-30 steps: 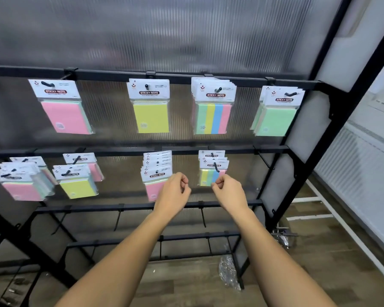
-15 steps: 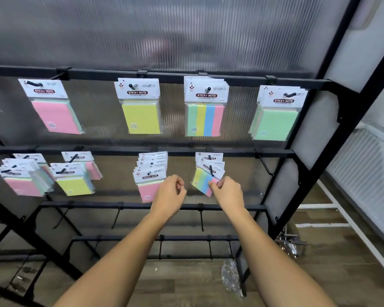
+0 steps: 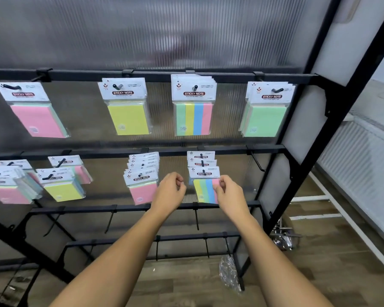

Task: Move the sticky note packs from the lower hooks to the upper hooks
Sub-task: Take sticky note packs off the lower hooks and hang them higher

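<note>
Since half a sec ago the front striped pack (image 3: 205,191) has swung back from its leftward tilt and now hangs nearly straight, w/ the bottom edge kicked only slightly right. It is still on its lower hook (image 3: 203,172), frontmost of three striped packs on that peg, header card threaded on the hook tip.

R hand (image 3: 228,193): forearm comes up from bottom right, wrist about straight, back of hand toward the camera. Thumb and fingers pinch the pack's right edge at the pink strip, just under the header; the other fingers are curled in.

L hand (image 3: 170,191): forearm rises from bottom left, hand clenched in a loose fist, thumb tip against the forefinger, nothing in it. It hovers between the striped pack and the lower pink stack (image 3: 142,192), overlapping that stack's right edge; can't tell if it touches.

Directly above, on the top rail (image 3: 155,74), the upper hook (image 3: 195,87) already carries a bundle of striped packs (image 3: 193,118). Other top-rail hooks hold pink (image 3: 38,120), yellow (image 3: 128,118) and green packs (image 3: 264,120). Lower rail (image 3: 111,152), left part: yellow (image 3: 62,190) and pink packs (image 3: 7,193).
</note>
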A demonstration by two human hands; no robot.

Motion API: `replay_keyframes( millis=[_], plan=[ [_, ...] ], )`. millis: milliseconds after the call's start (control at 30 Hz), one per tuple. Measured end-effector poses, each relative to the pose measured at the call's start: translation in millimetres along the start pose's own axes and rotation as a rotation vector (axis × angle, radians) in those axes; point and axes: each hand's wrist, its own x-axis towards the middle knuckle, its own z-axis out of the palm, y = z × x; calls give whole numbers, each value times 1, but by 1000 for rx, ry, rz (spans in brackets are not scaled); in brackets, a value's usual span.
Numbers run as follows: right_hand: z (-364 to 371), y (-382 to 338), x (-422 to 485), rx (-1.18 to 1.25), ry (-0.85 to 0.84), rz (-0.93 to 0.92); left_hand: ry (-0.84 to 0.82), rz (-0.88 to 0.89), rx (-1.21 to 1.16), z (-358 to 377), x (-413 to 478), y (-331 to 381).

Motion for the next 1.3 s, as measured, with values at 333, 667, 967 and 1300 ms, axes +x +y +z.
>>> replay_keyframes(
  millis=[333,667,967,1300],
  plan=[
    [-24,8,-23,57,63,-100,-66,-34,-12,16,19,7],
    [-40,16,-27,-19,123,-10,-67,-125,-192,31,23,16],
    [-45,20,-36,-12,134,20,-24,-71,-175,32,11,21],
    [-36,-7,-55,67,116,-22,-116,45,-234,0,-27,12]
  ],
)
